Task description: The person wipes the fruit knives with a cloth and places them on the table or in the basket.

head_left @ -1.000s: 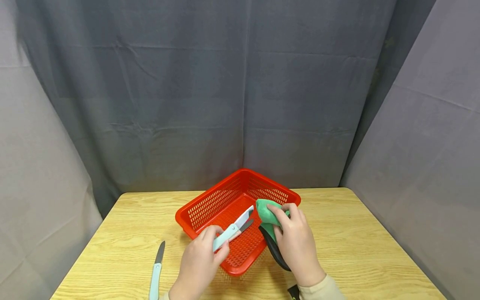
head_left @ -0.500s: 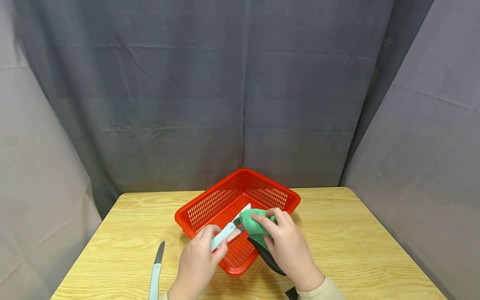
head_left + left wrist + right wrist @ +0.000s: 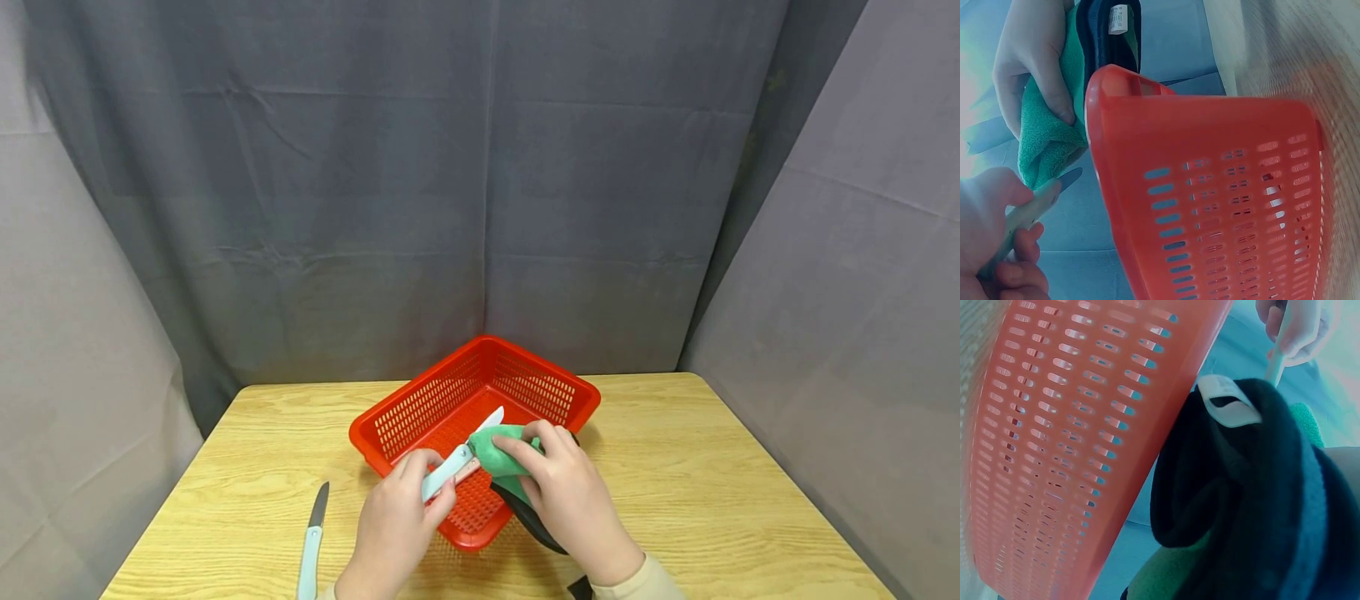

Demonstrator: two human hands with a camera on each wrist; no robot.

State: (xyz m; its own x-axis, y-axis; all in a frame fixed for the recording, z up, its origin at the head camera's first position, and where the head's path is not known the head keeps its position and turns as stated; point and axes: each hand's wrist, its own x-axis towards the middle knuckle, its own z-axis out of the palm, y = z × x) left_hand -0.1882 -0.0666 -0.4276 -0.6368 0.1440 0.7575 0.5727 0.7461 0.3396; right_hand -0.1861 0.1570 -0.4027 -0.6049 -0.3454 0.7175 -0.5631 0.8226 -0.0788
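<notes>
My left hand (image 3: 401, 508) grips the light-blue handle of a knife (image 3: 446, 473) over the red basket (image 3: 360, 433). A green cloth (image 3: 498, 450) with a black border is pinched in my right hand (image 3: 566, 492) and covers the knife's blade near the handle. Just below lies a pink handle (image 3: 467, 470); beyond it shows a white blade (image 3: 491, 418), and I cannot tell which knife that belongs to. In the left wrist view, the cloth (image 3: 1054, 137) meets the front of the knife handle (image 3: 1032, 209), where a short length of blade shows.
Another light-blue-handled knife (image 3: 312, 546) lies on the wooden table (image 3: 240, 492), left of my left hand. The basket's slotted side (image 3: 1210, 194) rises close by both wrists. Grey curtains (image 3: 375, 208) hang at the back and sides.
My right hand has moved left and down, bringing the cloth from beside the basket's right side onto the knife's blade. My left hand with the knife has hardly moved.
</notes>
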